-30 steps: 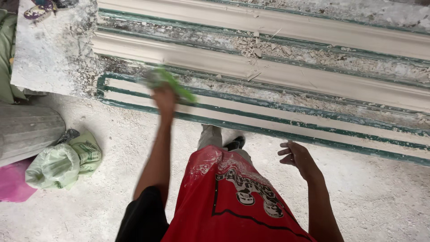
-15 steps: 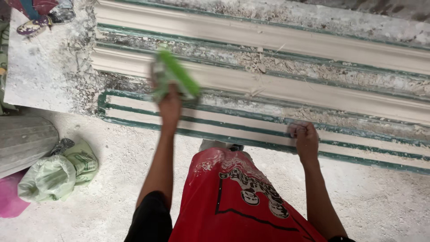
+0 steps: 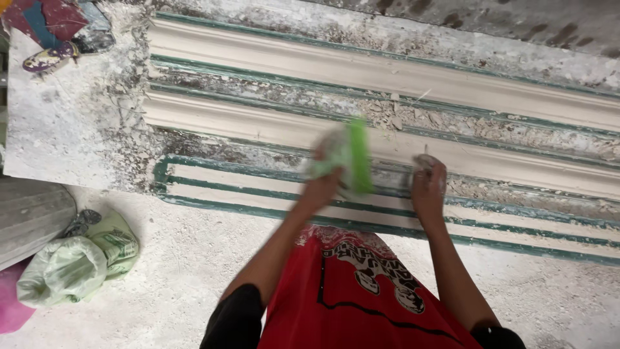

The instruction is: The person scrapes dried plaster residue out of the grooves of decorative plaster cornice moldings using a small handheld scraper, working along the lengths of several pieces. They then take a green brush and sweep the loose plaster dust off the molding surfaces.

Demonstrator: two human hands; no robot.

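Green brush (image 3: 352, 155), blurred, sits gripped in my left hand (image 3: 323, 187) over the near plaster moulding (image 3: 258, 126) with green edging. Just beside it, my right hand (image 3: 428, 187) curls onto the same strip; whether its fingers pinch anything, I cannot tell. Farther off lies 1 more moulding (image 3: 387, 68).

Count, head view. Hands: two, the left hand (image 3: 323, 187) and the right hand (image 3: 429, 184). Blurred green flat tool (image 3: 352, 155): one, in the left hand's grip. Long cream plaster cornice lengths (image 3: 387, 74): two, just beyond the grip. Long green-edged moulds (image 3: 258, 194): at least two, under and beyond both hands. Pale green plastic sacks (image 3: 71, 265): two, well left of the grip. Pink item (image 3: 10, 304): one, beside the sacks.
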